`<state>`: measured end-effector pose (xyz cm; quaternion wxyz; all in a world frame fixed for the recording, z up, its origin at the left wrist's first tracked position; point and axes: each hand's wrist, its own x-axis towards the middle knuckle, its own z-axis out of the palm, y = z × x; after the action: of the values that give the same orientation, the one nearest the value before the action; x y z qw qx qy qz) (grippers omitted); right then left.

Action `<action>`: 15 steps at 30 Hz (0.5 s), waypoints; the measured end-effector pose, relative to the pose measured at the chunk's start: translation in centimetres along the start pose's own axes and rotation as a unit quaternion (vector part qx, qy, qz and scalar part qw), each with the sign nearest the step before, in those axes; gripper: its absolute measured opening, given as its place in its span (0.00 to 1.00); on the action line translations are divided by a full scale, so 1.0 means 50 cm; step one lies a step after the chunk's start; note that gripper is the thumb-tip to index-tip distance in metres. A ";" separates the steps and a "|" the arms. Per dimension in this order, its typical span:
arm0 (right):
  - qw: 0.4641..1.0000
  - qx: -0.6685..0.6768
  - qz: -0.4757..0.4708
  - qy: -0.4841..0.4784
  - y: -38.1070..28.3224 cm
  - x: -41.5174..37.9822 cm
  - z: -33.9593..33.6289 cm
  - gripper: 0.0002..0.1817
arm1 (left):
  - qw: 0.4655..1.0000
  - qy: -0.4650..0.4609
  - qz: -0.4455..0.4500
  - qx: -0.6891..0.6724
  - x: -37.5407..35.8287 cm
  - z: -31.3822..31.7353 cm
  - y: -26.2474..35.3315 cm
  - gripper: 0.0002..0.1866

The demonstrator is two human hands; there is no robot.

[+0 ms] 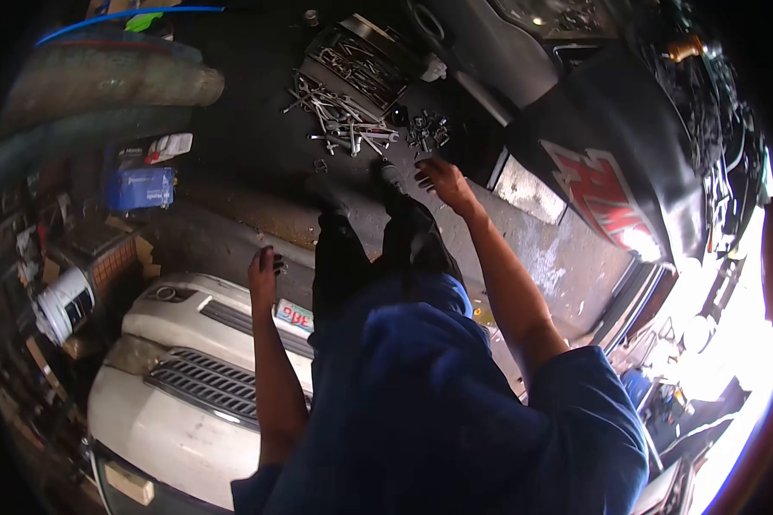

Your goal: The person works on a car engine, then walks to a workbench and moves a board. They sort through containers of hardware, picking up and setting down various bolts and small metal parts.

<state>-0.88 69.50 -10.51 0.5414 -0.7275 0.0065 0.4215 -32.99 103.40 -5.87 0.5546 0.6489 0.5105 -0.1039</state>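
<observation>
My right hand (pixel 443 185) is held out in front of my right leg with its fingers apart and nothing in it. It is nearest to a small heap of sockets (pixel 428 130) on the dark floor. Beside that heap lies a pile of wrenches (pixel 345 118), next to an open metal tray (pixel 361 64) full of more tools. My left hand (pixel 266 271) hangs at my left side above the white car bumper (pixel 189 412), its fingers loosely spread and dark with grime, holding nothing.
On the right is a car with a black cover (pixel 610 146) over its fender. Blue box (pixel 142 188), large cylinders (pixel 120 75) and a white container (pixel 64 305) stand at the left. A licence plate (pixel 295 315) shows beside my left leg.
</observation>
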 end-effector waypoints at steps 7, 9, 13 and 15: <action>0.942 0.177 0.175 0.226 0.272 -0.204 0.003 0.18 | 0.956 -0.007 0.132 0.260 0.212 -0.097 -0.020 0.27; 0.922 0.183 0.246 0.238 0.351 -0.289 0.037 0.18 | 0.953 -0.037 0.122 0.274 0.215 -0.128 0.009 0.29; 0.887 0.231 0.306 0.258 0.402 -0.406 0.136 0.17 | 0.958 -0.068 0.079 0.268 0.301 -0.197 -0.100 0.25; 0.880 0.254 0.317 0.245 0.414 -0.427 0.179 0.17 | 0.953 -0.083 0.035 0.288 0.268 -0.200 -0.039 0.23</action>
<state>-29.69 58.48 -14.01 0.5263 -0.6039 0.4762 0.3626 -32.71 118.73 -12.81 0.3884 0.7876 0.3877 -0.2803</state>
